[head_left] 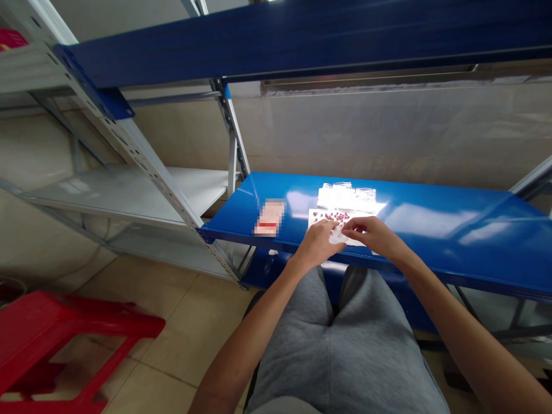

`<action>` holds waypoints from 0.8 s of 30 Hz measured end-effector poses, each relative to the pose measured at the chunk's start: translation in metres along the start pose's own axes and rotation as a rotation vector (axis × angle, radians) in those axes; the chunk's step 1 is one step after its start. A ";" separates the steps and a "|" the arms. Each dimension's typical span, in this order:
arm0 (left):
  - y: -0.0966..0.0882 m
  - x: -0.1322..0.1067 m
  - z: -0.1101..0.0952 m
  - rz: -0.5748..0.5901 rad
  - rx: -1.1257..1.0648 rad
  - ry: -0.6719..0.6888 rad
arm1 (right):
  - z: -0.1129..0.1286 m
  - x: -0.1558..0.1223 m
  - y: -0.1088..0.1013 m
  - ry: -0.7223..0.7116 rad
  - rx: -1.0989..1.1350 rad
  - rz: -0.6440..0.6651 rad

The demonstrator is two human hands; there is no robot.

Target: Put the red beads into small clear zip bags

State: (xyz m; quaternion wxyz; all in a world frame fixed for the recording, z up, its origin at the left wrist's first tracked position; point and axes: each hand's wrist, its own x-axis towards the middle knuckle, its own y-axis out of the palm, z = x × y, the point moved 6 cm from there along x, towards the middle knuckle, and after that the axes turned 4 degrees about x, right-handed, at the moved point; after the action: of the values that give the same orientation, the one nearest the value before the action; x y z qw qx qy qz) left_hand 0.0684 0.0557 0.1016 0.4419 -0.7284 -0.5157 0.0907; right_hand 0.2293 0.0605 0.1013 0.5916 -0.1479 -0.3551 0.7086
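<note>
Several small dark red pieces (339, 217) lie scattered on a white sheet (317, 213) near the front edge of the blue shelf. At the sheet's left side, my left hand (318, 246) is closed on a small clear plastic bag (337, 236), its edge showing past the fingers. From the right, my right hand (371, 233) comes close to the bag with thumb and fingertips pinched together; what they hold, if anything, is too small to make out. Shiny clear plastic bags (347, 198) lie flat just behind the sheet.
The blue shelf (457, 230) spans the front, under a thick blue beam (302, 43). A blurred pale packet with a red band (269, 218) lies left of the sheet. A slotted metal upright (150, 161) and a red plastic stool (56, 328) stand at the left.
</note>
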 end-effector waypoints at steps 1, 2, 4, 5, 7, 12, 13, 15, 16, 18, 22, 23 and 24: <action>0.000 0.000 -0.001 0.006 -0.011 0.011 | 0.005 0.001 0.002 -0.019 0.011 0.030; 0.001 0.000 -0.001 0.009 -0.019 0.020 | 0.008 0.002 0.003 -0.036 0.009 0.046; 0.001 0.000 -0.002 0.004 -0.020 0.027 | 0.008 0.004 0.002 -0.059 -0.018 0.030; 0.000 0.000 -0.001 0.000 -0.015 0.024 | 0.005 0.005 -0.001 -0.054 -0.049 -0.002; 0.000 0.000 -0.001 -0.006 0.001 0.012 | -0.009 0.006 -0.007 0.004 -0.154 -0.099; -0.002 -0.001 -0.001 0.001 -0.003 -0.011 | -0.042 0.006 -0.009 0.133 -0.408 -0.208; -0.002 -0.001 -0.001 0.007 -0.009 -0.015 | -0.045 0.006 -0.007 0.136 -0.433 -0.202; -0.002 -0.001 0.000 0.013 -0.017 -0.020 | -0.048 0.007 -0.002 0.134 -0.463 -0.181; -0.003 -0.001 0.000 0.012 -0.018 -0.021 | -0.048 0.008 0.000 0.133 -0.473 -0.170; -0.003 -0.001 0.001 0.007 -0.016 -0.019 | -0.048 0.010 0.002 0.134 -0.482 -0.160; -0.004 -0.001 0.001 0.005 -0.002 -0.025 | -0.044 0.010 -0.003 0.127 -0.448 -0.183; -0.004 -0.001 0.001 0.004 0.002 -0.022 | -0.042 0.009 -0.006 0.128 -0.410 -0.194; -0.004 -0.001 0.001 0.001 0.005 -0.017 | -0.039 0.008 -0.009 0.127 -0.356 -0.202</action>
State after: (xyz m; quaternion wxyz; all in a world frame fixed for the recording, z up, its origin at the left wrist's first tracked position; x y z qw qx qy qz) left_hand 0.0649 0.0555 0.1038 0.4394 -0.7267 -0.5188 0.0986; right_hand 0.2580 0.0813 0.0817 0.6452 -0.2580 -0.4496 0.5613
